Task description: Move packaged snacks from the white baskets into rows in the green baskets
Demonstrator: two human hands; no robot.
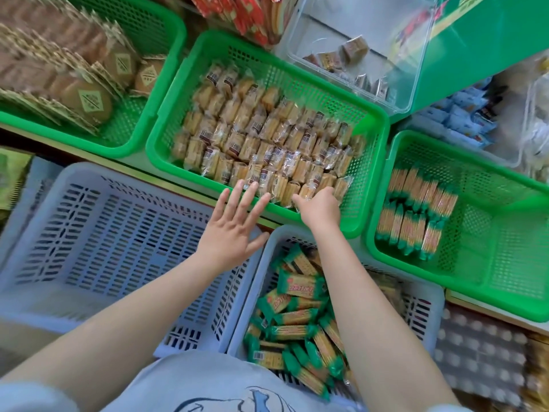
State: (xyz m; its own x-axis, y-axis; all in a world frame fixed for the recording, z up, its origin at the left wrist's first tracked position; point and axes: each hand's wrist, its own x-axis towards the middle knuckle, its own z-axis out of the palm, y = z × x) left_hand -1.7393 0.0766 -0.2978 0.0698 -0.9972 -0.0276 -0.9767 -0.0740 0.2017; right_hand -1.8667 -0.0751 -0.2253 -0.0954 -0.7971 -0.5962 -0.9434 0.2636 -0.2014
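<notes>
Head view, entries as I read them. Middle green basket (pixel 368 114): clear-wrapped biscuit packs (pixel 261 150) in rows over its left and near part; bare mesh along the far wall and right side.

Left hand (pixel 234 224): released, fingers straight and spread, hovering over the near rim of that basket and the far corner of the empty white basket (pixel 98 233).

Right hand (pixel 319 208): reaching over the near rim, fingertips among the nearest row of packs; I cannot tell whether it grasps one.

Near white basket (pixel 421 310), under my right forearm: green-ended cracker packs (pixel 297 322) heaped loose.

Right green basket (pixel 505 257): two short rows of the same cracker packs at its left end, bare floor to the right.

Far-left green basket (pixel 154 93): round cakes (pixel 86 99) in rows.

Far: clear bin (pixel 395 93) with a few small packs, touching the middle basket's far right corner.
</notes>
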